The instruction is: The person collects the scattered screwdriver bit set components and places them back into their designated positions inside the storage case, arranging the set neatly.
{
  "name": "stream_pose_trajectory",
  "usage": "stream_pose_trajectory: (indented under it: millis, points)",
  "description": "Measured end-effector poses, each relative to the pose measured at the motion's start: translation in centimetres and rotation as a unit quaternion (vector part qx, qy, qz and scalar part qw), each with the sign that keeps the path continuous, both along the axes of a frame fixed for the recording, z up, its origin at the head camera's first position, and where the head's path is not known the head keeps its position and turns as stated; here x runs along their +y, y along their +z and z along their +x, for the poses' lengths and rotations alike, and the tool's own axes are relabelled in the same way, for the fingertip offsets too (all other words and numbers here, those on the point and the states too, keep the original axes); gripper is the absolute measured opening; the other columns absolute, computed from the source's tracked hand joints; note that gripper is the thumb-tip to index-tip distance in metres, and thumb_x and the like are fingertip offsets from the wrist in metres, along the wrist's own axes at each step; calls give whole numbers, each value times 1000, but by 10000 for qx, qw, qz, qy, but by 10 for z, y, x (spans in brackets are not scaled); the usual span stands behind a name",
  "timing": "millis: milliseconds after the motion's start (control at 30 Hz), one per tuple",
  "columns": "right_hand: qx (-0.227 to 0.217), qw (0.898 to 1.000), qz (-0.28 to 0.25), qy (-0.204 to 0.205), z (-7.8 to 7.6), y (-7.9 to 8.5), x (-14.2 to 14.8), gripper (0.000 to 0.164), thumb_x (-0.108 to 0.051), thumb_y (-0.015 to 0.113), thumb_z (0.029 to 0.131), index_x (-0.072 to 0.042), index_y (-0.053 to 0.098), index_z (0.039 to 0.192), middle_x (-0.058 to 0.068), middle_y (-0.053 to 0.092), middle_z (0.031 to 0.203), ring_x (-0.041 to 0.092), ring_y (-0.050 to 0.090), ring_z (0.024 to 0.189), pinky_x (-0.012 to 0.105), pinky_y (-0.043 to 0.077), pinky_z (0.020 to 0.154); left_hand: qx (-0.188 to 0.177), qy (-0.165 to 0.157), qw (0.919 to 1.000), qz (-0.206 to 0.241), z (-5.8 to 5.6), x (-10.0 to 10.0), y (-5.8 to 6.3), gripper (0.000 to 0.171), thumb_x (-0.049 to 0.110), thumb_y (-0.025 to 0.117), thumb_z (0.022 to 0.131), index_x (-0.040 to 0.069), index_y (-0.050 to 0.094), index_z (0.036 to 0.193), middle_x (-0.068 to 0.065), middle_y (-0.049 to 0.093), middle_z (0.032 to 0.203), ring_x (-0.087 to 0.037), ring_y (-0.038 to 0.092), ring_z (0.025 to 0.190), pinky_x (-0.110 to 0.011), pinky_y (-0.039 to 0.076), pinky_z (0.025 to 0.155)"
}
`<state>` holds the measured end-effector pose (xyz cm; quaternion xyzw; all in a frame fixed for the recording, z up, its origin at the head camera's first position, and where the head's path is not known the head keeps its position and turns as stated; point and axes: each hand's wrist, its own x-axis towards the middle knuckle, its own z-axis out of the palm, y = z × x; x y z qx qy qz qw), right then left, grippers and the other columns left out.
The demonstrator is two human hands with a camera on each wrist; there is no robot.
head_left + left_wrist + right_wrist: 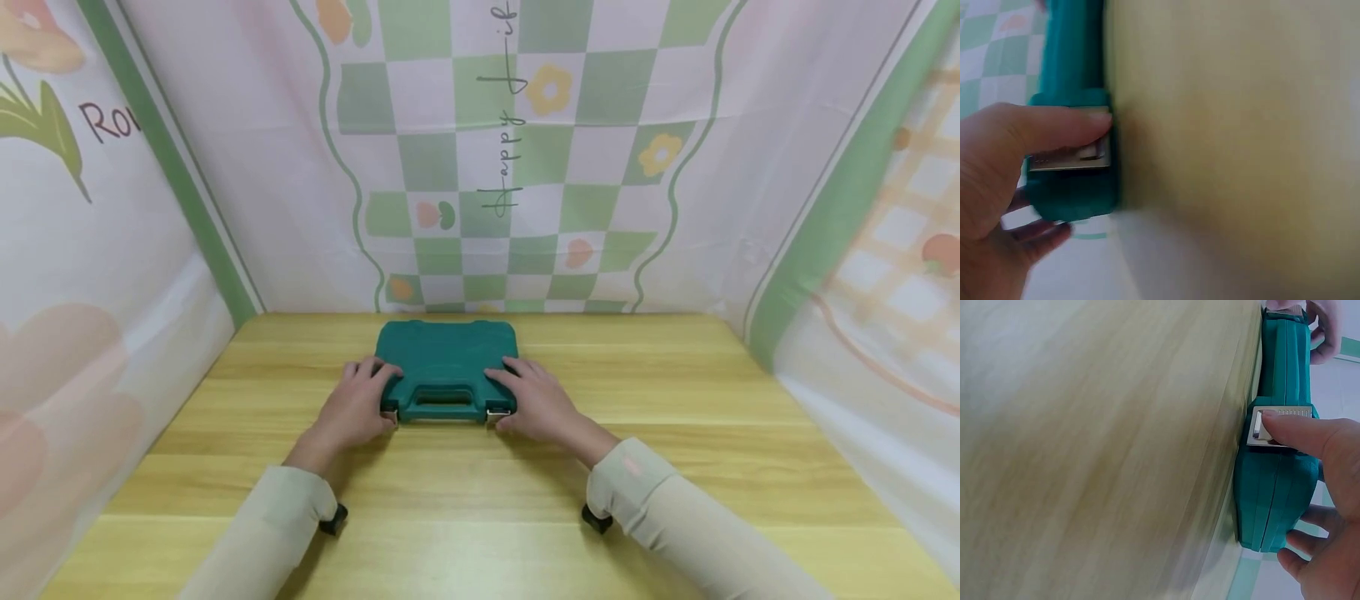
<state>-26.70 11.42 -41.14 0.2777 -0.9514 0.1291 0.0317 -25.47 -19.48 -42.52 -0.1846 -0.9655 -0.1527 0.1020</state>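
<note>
A closed green plastic carrying case (447,350) lies flat on the wooden table, its handle (442,412) facing me. My left hand (354,406) grips the near left corner, fingers over the lid and side. In the left wrist view the thumb presses across a metal latch (1072,161). On the opposite corner my right hand (542,406) holds the case the same way. Its thumb pushes on the right metal latch (1261,439), as the right wrist view shows; the other fingers curl along the case's side. Both thumbs partly hide the latches.
The wood-grain table (660,500) stretches around the case on all sides. Behind it hangs a curtain (517,158) with green checks and flowers, and more printed cloth (97,275) encloses the left and right. Black straps show at both sleeve cuffs.
</note>
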Motion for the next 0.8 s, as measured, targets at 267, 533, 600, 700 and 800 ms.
stream_pose_trajectory:
  millis: [267, 533, 600, 700, 800]
  points:
    - [55, 10000, -3, 24, -1, 2, -2, 82, -38, 85, 74, -18, 48, 145, 17, 36, 150, 40, 33, 135, 56, 30, 106, 63, 27, 9998, -161, -1, 0, 0, 67, 20, 86, 70, 19, 54, 129, -12, 47, 126, -36, 40, 111, -51, 47, 85]
    - [69, 10000, 13, -39, -4, 2, -2, 79, -40, 84, 75, -20, 50, 143, 15, 38, 149, 37, 35, 134, 52, 35, 104, -139, -9, 9998, -141, -3, -1, 8, 64, 22, 87, 69, 20, 59, 126, -8, 49, 120, -31, 41, 105, -48, 47, 84]
    - [97, 9999, 39, -33, -4, 2, -2, 78, -40, 84, 74, -20, 51, 142, 15, 39, 149, 37, 36, 134, 52, 36, 103, -132, -44, 9998, -134, -4, -1, 9, 63, 22, 88, 68, 19, 61, 125, -8, 50, 120, -31, 42, 104, -47, 47, 84]
    - [102, 9999, 62, -33, -5, 3, -2, 78, -40, 85, 74, -20, 52, 142, 16, 39, 148, 38, 37, 133, 52, 37, 103, -111, -95, 9998, -125, -4, -2, 11, 62, 24, 89, 67, 18, 62, 123, -8, 52, 118, -32, 43, 103, -47, 46, 84]
    - [123, 9999, 58, -22, -5, 3, -2, 77, -40, 84, 74, -19, 53, 141, 16, 40, 147, 38, 37, 133, 52, 37, 103, -101, -105, 9999, -51, -4, -1, 12, 61, 22, 89, 67, 17, 64, 121, -8, 52, 117, -32, 43, 102, -46, 46, 84]
